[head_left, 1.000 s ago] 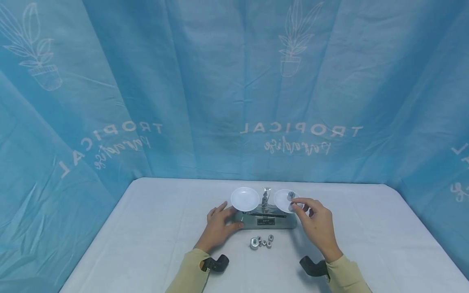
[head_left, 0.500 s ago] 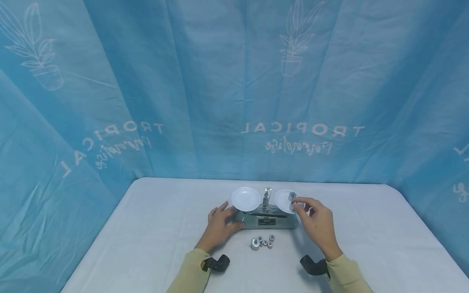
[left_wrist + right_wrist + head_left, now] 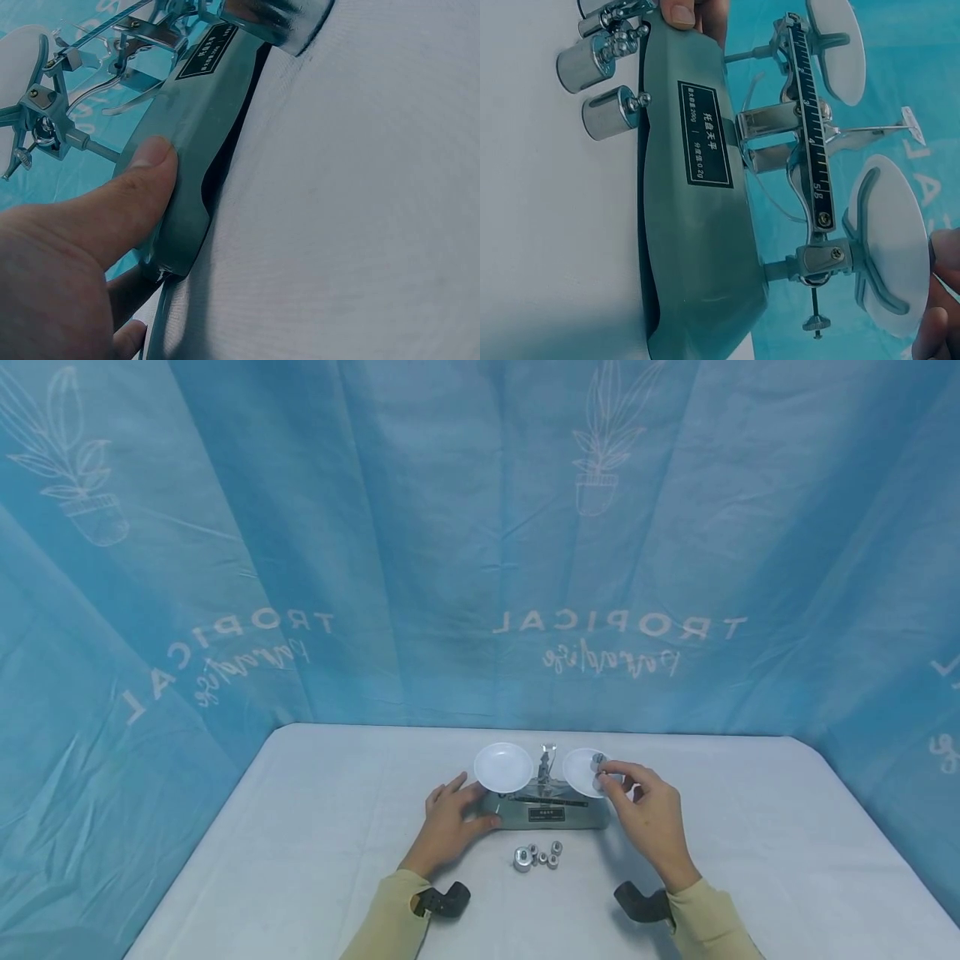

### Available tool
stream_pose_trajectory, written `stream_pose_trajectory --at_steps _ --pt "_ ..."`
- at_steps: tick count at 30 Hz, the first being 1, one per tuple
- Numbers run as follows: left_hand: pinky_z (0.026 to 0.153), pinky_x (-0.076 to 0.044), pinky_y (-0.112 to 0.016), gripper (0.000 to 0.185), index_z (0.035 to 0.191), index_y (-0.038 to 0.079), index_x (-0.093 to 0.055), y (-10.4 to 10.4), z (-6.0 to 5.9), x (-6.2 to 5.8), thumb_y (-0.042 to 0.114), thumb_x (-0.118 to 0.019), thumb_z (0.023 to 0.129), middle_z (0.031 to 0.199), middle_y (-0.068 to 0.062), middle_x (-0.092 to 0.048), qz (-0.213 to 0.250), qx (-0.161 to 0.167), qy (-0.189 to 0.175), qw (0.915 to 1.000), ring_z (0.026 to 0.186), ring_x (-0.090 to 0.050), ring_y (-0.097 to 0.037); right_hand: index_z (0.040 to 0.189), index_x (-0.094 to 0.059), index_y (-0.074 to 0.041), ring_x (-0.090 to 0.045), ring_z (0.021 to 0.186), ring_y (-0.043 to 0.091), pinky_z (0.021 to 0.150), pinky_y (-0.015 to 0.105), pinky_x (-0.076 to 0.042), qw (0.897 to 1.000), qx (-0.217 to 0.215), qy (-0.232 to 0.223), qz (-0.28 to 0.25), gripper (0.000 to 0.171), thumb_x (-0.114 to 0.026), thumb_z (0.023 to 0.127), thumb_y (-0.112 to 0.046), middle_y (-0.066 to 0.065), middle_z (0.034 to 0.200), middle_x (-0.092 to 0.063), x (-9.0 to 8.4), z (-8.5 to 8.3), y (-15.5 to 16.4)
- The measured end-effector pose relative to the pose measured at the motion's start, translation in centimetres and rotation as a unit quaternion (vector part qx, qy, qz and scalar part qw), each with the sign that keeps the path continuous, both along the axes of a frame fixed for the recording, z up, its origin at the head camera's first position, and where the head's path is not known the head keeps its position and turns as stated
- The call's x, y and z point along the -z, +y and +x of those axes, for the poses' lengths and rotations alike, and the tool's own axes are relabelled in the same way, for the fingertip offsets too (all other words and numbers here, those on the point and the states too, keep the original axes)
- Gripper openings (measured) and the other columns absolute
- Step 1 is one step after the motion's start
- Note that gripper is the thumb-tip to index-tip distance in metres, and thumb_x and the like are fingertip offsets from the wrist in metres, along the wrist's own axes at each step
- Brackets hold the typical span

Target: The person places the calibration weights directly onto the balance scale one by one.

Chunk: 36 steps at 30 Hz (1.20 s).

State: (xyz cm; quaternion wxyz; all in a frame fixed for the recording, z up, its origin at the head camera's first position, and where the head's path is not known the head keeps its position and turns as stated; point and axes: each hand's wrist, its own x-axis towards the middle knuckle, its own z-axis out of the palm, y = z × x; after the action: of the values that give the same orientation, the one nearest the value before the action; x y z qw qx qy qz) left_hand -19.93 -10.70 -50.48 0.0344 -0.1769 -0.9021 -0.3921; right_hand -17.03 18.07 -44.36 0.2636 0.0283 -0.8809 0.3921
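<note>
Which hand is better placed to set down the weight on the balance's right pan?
The right hand: its fingers already pinch a small metal weight over the right pan. The left hand rests against the balance base, thumb pressed on it, likely steadying it.

Blue curtain (image 3: 480,527) says "TROPICAL paradise", mirrored. Scale's black label (image 3: 705,133) reads "200g", "0.2g". Beam ruler (image 3: 810,142) shows nos. 4, 5.

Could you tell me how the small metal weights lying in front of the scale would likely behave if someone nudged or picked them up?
The weights look like solid polished metal, so probably heavy for their size and a bit slippery. In the right wrist view they lie on their sides on the white table, so a nudge may roll them. Their small knobs should give fingers a hold.
</note>
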Motion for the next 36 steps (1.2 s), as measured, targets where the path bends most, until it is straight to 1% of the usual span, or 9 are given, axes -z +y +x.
stream_pose_trajectory --at_steps 5,9,12,14,19,23,28,33,36 --pt "0.119 -0.010 -0.064 0.062 0.140 0.013 -0.059 0.0 0.0 -0.1 0.043 -0.075 0.088 0.143 -0.004 -0.059 0.000 -0.001 0.001 1.0000 0.147 -0.031 -0.038 0.109 -0.074 -0.006 -0.048 0.070 0.016 0.052 0.023 -0.038 1.000 -0.005 0.001 0.006 0.018 -0.075 0.091 -0.010 0.004 0.086 -0.067 -0.2 0.1 0.2" --pt "0.119 -0.011 -0.064 0.061 0.139 0.013 -0.060 0.0 0.1 -0.1 0.042 -0.075 0.088 0.143 -0.005 -0.059 -0.001 -0.001 0.001 1.0000 0.147 -0.031 -0.038 0.113 -0.073 -0.006 -0.050 0.072 0.017 0.054 0.022 -0.040 1.000 -0.004 0.006 0.004 0.024 -0.076 0.090 -0.009 0.007 0.095 -0.070 -0.4 0.3 0.2" --pt "0.119 -0.011 -0.064 0.060 0.139 0.013 -0.060 0.0 0.2 -0.2 0.042 -0.075 0.088 0.143 -0.005 -0.059 -0.002 0.000 0.000 1.0000 0.147 -0.031 -0.038 0.114 -0.072 -0.007 -0.053 0.078 0.017 0.058 0.021 -0.041 1.000 -0.001 0.015 0.002 0.026 -0.077 0.089 -0.008 0.007 0.104 -0.072 -0.6 0.5 0.1" --pt "0.119 -0.011 -0.064 0.060 0.139 0.013 -0.060 0.0 0.2 -0.2 0.041 -0.075 0.088 0.143 -0.005 -0.059 0.000 0.000 0.002 1.0000 0.147 -0.031 -0.038 0.114 -0.071 -0.007 -0.054 0.081 0.018 0.062 0.020 -0.041 1.000 -0.002 0.022 -0.002 0.027 -0.077 0.088 -0.008 0.007 0.106 -0.072 -0.7 0.6 0.0" --pt "0.117 -0.012 -0.066 0.060 0.139 0.012 -0.060 0.0 0.3 -0.4 0.039 -0.076 0.088 0.142 -0.007 -0.060 -0.001 0.003 0.008 1.0000 0.145 -0.033 -0.040 0.113 -0.072 -0.006 -0.053 0.081 0.015 0.065 0.018 -0.041 0.999 -0.002 0.040 -0.005 0.028 -0.078 0.086 -0.005 0.009 0.103 -0.071 -1.0 0.8 -0.3" --pt "0.117 -0.013 -0.066 0.060 0.138 0.011 -0.060 0.0 0.2 -0.3 0.039 -0.076 0.088 0.142 -0.008 -0.060 -0.008 0.003 0.008 0.9999 0.145 -0.033 -0.040 0.112 -0.072 -0.007 -0.051 0.080 0.011 0.067 0.016 -0.041 0.999 0.000 0.053 -0.004 0.028 -0.079 0.085 -0.004 0.007 0.101 -0.071 -1.2 1.1 -0.6" --pt "0.118 -0.011 -0.064 0.060 0.139 0.011 -0.060 0.0 0.2 -0.3 0.038 -0.077 0.087 0.142 -0.007 -0.060 -0.007 -0.002 0.001 1.0000 0.146 -0.032 -0.039 0.110 -0.073 -0.006 -0.054 0.080 0.015 0.067 0.017 -0.042 0.997 -0.022 0.071 -0.010 0.028 -0.080 0.084 -0.002 0.006 0.102 -0.071 -1.4 1.5 -0.9" --pt "0.118 -0.012 -0.064 0.061 0.139 0.012 -0.060 0.0 0.1 -0.1 0.040 -0.076 0.088 0.142 -0.006 -0.059 -0.005 -0.001 0.004 1.0000 0.146 -0.032 -0.038 0.108 -0.073 -0.006 -0.053 0.080 0.011 0.067 0.015 -0.042 0.996 -0.036 0.085 -0.011 0.027 -0.081 0.083 -0.001 0.005 0.102 -0.072 -1.4 1.7 -1.3" --pt "0.118 -0.012 -0.064 0.061 0.139 0.012 -0.060 0.0 0.0 -0.1 0.041 -0.076 0.088 0.142 -0.006 -0.060 -0.006 0.000 0.006 1.0000 0.146 -0.033 -0.039 0.108 -0.073 -0.006 -0.054 0.079 0.013 0.066 0.014 -0.041 0.995 -0.045 0.089 -0.013 0.026 -0.081 0.083 -0.002 0.007 0.099 -0.071 -1.4 1.8 -1.6"
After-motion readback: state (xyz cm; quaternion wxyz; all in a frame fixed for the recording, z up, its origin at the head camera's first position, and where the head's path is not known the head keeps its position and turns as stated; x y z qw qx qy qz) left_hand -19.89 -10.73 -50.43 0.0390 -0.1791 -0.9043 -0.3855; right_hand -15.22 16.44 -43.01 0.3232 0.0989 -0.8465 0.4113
